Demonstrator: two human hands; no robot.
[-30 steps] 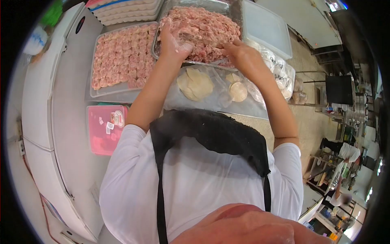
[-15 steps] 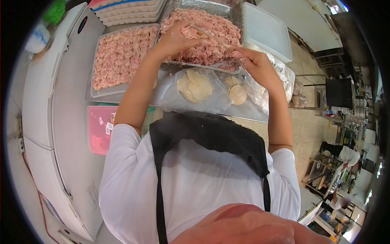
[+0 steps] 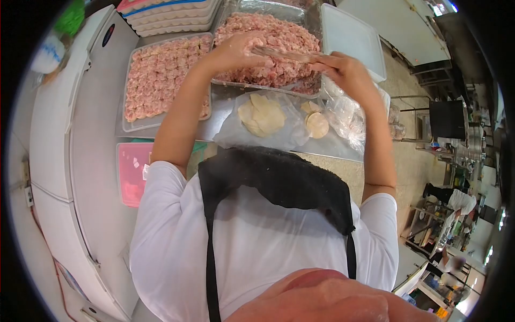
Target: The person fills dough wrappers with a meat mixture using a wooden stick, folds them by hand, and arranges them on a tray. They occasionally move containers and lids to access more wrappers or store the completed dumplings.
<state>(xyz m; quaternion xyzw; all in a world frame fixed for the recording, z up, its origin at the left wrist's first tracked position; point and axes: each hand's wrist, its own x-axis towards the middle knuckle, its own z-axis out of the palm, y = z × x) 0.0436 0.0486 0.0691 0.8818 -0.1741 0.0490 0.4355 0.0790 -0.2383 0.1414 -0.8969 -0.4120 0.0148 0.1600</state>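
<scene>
My right hand [image 3: 346, 70] is closed around one end of a flat, narrow spatula [image 3: 292, 55], smeared with meat. The spatula's other end reaches my left hand [image 3: 236, 53], whose fingers curl around something mostly hidden from view. Both hands are above a clear tub [image 3: 263, 87] heaped with pink minced meat [image 3: 276, 29]. Nearer my body, a stack of round dough wrappers [image 3: 261, 115] lies on a plastic sheet [image 3: 228, 131]. A few more wrappers [image 3: 316, 124] sit to its right.
On the left is a tray of meat-topped dumplings [image 3: 166, 80] in rows, with stacked white trays [image 3: 177, 21] behind it. A translucent lid [image 3: 351, 40] and plastic bags [image 3: 346, 115] are at right. Below the table's left side is a pink-lidded box [image 3: 134, 172]. Other people [image 3: 458, 201] stand far right.
My right hand has risen and moved slightly right, and the spatula now lies nearly level. Meat seen in my left palm earlier is now largely hidden as that hand has turned.
</scene>
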